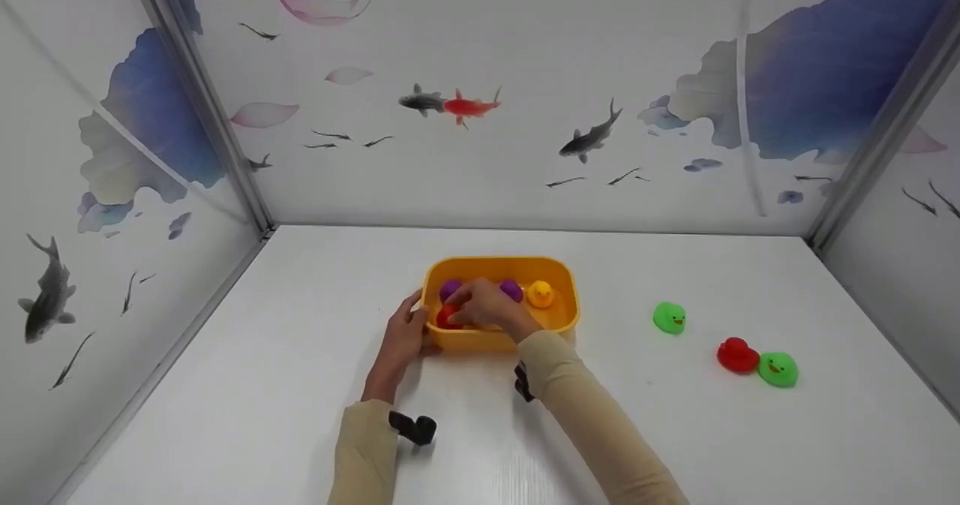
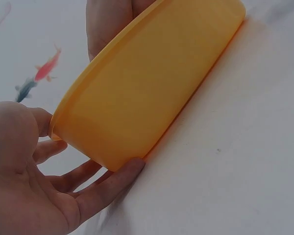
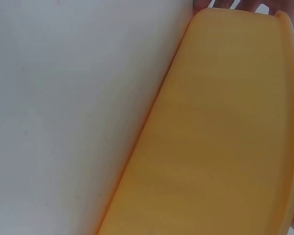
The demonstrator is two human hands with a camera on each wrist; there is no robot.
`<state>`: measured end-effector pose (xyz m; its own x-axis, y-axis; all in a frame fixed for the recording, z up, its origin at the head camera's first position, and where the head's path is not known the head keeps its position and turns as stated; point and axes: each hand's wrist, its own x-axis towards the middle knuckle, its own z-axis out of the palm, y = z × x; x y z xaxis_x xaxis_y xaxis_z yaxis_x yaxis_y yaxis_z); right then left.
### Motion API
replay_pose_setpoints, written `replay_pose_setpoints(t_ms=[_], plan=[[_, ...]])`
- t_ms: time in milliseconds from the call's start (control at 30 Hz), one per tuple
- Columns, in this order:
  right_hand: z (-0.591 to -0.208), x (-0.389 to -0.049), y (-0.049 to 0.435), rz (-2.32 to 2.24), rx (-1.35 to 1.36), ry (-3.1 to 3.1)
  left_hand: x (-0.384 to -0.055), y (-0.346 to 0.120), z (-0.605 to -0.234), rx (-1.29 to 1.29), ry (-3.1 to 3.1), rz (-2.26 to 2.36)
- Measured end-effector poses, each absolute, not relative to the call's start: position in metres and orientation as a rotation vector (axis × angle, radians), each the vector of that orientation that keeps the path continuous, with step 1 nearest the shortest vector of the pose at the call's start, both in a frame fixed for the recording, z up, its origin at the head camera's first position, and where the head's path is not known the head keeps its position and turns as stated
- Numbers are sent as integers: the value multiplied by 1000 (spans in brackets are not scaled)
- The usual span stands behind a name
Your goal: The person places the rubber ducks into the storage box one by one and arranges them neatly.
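Note:
A yellow-orange plastic basin [image 1: 472,340] stands on the table. My left hand [image 1: 402,337] grips its left end; in the left wrist view the fingers [image 2: 105,191] spread along its outer wall, one by the rim and one low at the corner. My right hand [image 1: 487,306] reaches over the near rim into the basin, its bent fingers pinching a red toy duck [image 1: 445,317], which they partly hide. Beside that hand lie two purple toys [image 1: 511,290] and a yellow toy duck [image 1: 540,294]. The basin wall [image 3: 206,122] hides the right fingers in the right wrist view.
On the table to the right of the basin sit a green toy duck [image 1: 670,317], a red toy duck [image 1: 738,356] and another green one [image 1: 778,369] touching it. White printed panels [image 1: 525,190] enclose the table at the back and sides.

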<state>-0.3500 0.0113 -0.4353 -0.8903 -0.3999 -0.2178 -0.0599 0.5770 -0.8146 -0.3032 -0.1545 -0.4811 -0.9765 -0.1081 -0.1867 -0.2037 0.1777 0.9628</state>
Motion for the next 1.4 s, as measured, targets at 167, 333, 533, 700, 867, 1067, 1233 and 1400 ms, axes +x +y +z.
replay_pose_setpoints(t_ms=[167,333,533,700,867,1067,1233,1400], plan=[[-431,-352,18,-1215,-404,2454,-303,-152,-480,-316,2363,1935],[-420,-352,33,-1214,-451,2509,-304,-153,-479,-333,2352,1929],[-407,-349,61,-1261,-521,2486,-303,-153,-479,-329,2357,1934],[-397,-342,87,-1285,-535,2482,-303,-153,-480,-317,2365,1938],[-391,-333,116,-1303,-581,2537,-303,-152,-481,-329,2362,1936],[-389,-321,149,-1451,-567,2531,-304,-154,-482,-333,2358,1949],[-392,-314,174,-1491,-568,2500,-304,-155,-483,-335,2354,1951],[-395,-316,196,-1541,-532,2523,-304,-155,-483,-322,2363,1951]])
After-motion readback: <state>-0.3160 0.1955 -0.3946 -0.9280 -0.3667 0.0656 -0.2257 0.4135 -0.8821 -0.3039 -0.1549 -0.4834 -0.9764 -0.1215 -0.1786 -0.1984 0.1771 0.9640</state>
